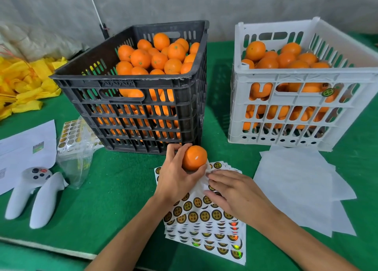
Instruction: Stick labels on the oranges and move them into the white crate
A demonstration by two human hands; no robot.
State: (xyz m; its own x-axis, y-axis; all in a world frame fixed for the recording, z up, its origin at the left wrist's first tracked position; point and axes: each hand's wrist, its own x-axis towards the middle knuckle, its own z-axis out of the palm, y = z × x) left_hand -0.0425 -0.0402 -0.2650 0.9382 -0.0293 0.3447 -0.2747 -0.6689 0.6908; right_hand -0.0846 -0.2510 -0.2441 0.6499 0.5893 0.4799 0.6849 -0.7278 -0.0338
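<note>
My left hand [173, 174] grips an orange [194, 157] just above a stack of round black-and-gold label sheets [204, 227] on the green table. Over the upper part of the top sheet lies my right hand [231, 191], fingers extended and touching the backing paper. The black crate [131, 82] behind is heaped with oranges. To the right stands the white crate [286, 74], which holds several oranges, and one label sticks to its front wall.
White paper sheets [296, 184] lie at the right front. At the left are two white controllers [32, 197], a plastic bag with more label sheets [77, 148], printed paper [26, 146] and yellow foam nets [22, 82].
</note>
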